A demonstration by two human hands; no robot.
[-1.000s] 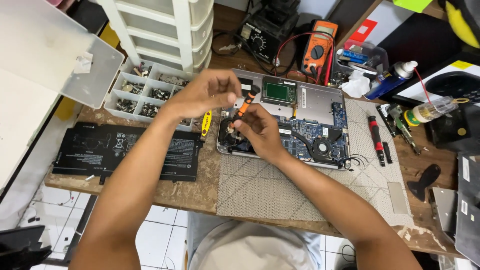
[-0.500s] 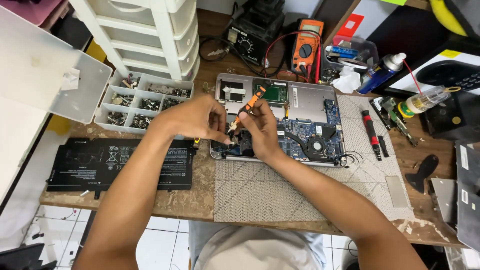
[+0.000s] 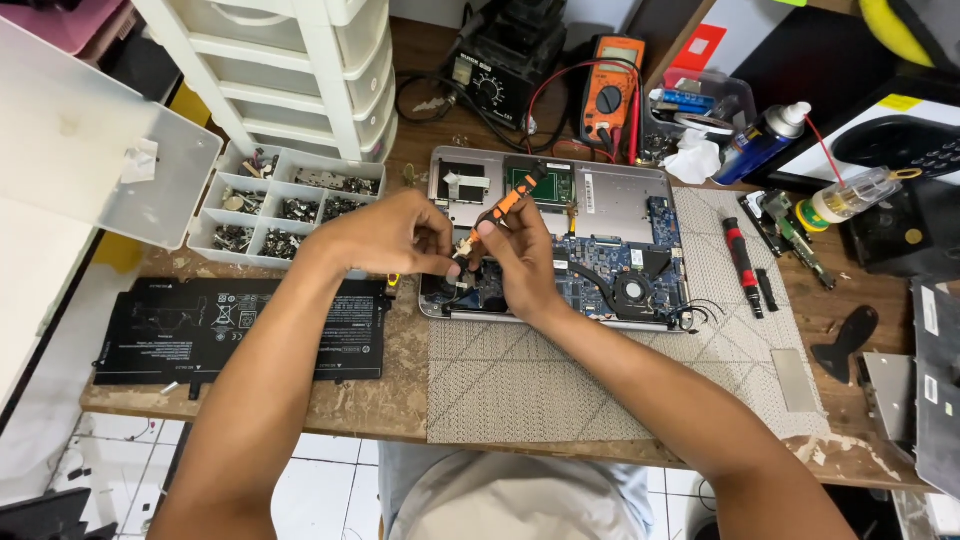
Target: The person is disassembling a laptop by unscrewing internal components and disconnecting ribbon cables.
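Both hands meet over the opened laptop point(image 3: 610, 215): right hand point(image 3: 520, 255) grips an orange screwdriver point(image 3: 497, 213) pointing two o'clock; left hand point(image 3: 385, 235) pinches near its tip. Keep the driver steady, pressing lightly.

Orange multimeter point(image 3: 608, 88) with a grey screen at desk back; white-labelled black battery point(image 3: 240, 328) lying front left.

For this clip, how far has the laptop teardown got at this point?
Done: the opened laptop has its boards exposed, and a flat black battery pack lies on the bench left of it. In hand: the right hand holds an orange screwdriver tip-down at the lower left corner, the left hand pinching beside the tip. Left: the blue board and fan sit in place.
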